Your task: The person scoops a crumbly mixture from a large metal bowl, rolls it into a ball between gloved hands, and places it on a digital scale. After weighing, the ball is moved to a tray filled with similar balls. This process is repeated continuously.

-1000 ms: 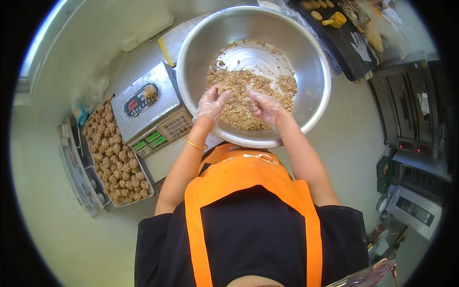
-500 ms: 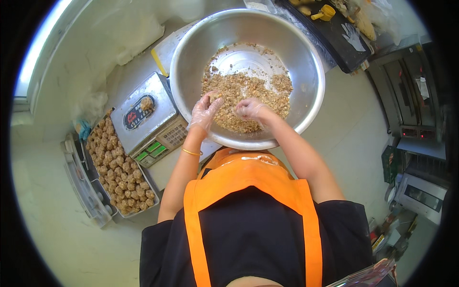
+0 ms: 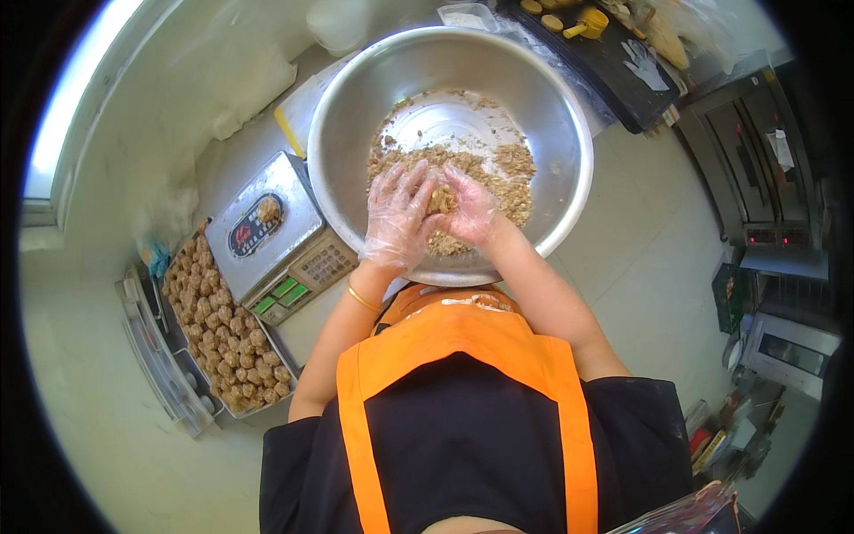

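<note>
Over the near half of a big steel bowl (image 3: pixel 567 191), my two hands in clear plastic gloves are close together. A small clump of crumbly nut-like mixture (image 3: pixel 442 199) lies between them. My right hand (image 3: pixel 471 210) cups the clump with curled fingers and thumb. My left hand (image 3: pixel 398 214) is alongside, fingers stretched out and a little apart, its edge against the clump. Loose tan-brown mixture (image 3: pixel 514 169) covers much of the bowl's bottom, with bare steel showing at the far side.
Left of the bowl stands a steel scale (image 3: pixel 294 240) with one ball (image 3: pixel 269 210) on it. Beyond is a tray heaped with brown balls (image 3: pixel 218 325). A dark tray (image 3: pixel 614 67) with a yellow scoop (image 3: pixel 587 23) lies far right; an oven (image 3: pixel 756 160) stands right.
My hands have come together and a clump now shows between them. The left fingers have stretched out; the right hand has turned from a downward pinch to a cupped hold. The view has shifted slightly.
</note>
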### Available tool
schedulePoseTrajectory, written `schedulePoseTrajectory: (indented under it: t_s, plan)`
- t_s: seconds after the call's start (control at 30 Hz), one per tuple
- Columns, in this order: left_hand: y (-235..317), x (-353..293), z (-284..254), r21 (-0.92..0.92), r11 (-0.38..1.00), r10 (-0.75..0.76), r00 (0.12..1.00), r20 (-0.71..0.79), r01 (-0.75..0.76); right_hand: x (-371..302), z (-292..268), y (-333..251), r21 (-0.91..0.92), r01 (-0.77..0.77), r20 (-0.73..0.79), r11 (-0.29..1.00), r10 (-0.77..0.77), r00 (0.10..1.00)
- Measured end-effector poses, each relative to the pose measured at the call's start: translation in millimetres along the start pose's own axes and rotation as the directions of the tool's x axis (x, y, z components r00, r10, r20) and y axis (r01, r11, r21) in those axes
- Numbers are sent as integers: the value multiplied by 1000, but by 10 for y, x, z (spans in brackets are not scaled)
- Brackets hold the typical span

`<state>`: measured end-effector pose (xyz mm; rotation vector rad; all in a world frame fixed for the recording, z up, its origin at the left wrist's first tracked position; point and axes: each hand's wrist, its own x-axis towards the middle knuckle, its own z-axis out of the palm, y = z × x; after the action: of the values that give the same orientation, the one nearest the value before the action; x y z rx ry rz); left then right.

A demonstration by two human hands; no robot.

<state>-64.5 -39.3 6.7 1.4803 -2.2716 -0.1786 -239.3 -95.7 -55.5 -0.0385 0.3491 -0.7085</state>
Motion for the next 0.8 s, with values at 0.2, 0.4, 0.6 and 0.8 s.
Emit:
schedulePoseTrajectory:
  t_s: [0.2,0.4,0.6,0.8]
  plan:
    - [128,-93,268,213,976,51,999,2,-50,76,472,328,-491,45,-570,870,-360,739]
    - [270,-57,250,155,988,29,998,-49,-21,135,358,358,-380,188,-532,906,-380,756]
    - [110,-8,-88,-347,936,-63,998,-7,56,-158,395,130,-177,-7,-182,984,-26,983]
    - [71,67,-346,-209,976,57,997,-58,-68,-201,408,82,-151,-42,-3,988,42,999]
